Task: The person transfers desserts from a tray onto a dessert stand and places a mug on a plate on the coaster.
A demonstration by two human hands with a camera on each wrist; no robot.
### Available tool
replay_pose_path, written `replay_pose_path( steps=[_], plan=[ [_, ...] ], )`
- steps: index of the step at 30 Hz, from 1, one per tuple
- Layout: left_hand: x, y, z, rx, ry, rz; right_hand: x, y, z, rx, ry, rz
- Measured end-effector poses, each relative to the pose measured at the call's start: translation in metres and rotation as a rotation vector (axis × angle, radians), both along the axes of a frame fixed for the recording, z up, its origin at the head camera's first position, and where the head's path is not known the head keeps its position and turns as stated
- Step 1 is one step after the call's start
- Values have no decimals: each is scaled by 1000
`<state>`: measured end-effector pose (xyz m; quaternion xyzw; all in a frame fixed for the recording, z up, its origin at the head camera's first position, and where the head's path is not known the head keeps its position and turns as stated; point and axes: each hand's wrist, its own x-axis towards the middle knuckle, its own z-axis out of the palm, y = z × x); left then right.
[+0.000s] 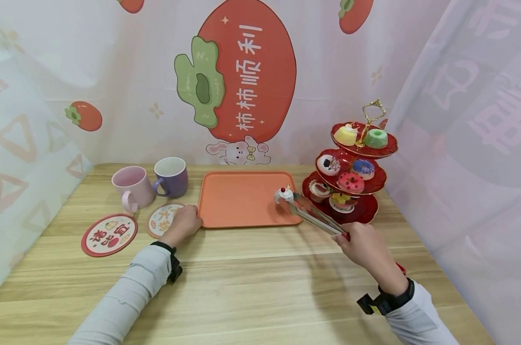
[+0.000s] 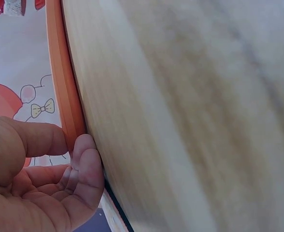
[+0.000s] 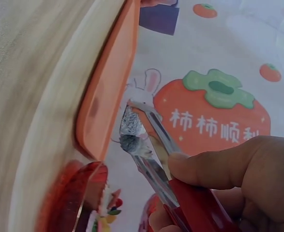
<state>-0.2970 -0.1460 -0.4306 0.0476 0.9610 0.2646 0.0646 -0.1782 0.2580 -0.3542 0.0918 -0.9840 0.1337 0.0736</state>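
One cupcake (image 1: 284, 195) held in tongs (image 1: 318, 222), beyond right hand (image 1: 363, 244) and to its left; right hand grips tongs; left hand (image 1: 184, 225) pinches orange tray (image 1: 243, 199) extending to its right.

The orange rectangular tray (image 1: 243, 199) lies flat on the bench (image 1: 252, 287), its rim rounded at the corners; the left hand (image 1: 184, 224) pinches its left edge near the front corner. Over its right end is a small cake (image 1: 284, 194) in crinkled silver foil, white-topped with a red cherry, between the tips of red-handled metal tongs (image 3: 190, 198), slanted and gripped by the right hand (image 1: 364, 244)
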Motion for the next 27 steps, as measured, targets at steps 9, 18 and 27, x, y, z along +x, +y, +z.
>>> replay_pose_path(
  steps=[9,18,27],
  plan=[
    [0,0,0,7,2,-4,17,6,18,13,26,-7],
    [0,-2,-1,19,-4,-5,30,10,30,22,53,-11],
    [0,0,0,18,4,-16,42,18,38,9,92,-7]
  ],
)
